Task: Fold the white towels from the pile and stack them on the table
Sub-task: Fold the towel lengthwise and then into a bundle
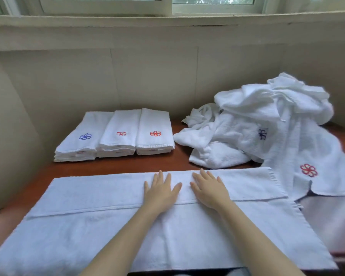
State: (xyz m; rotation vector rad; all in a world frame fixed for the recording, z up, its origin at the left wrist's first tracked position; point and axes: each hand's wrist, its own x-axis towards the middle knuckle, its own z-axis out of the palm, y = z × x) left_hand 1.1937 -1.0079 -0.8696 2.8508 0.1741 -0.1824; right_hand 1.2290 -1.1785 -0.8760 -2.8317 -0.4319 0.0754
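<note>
A white towel (pixel 88 216) lies spread across the near part of the brown table (pixel 112 166), its far strip folded over toward me. My left hand (pixel 160 191) and my right hand (pixel 209 190) rest flat side by side on that folded strip, fingers straight and spread. A loose pile of white towels (pixel 267 124) with blue and red flower emblems is heaped at the right. Three stacks of folded towels (pixel 116 134) stand in a row at the far left.
A beige wall (pixel 147 76) closes off the table's far side and left, with a window sill above. One pile towel (pixel 317 176) hangs over the table's right edge. A strip of bare table lies between the spread towel and the stacks.
</note>
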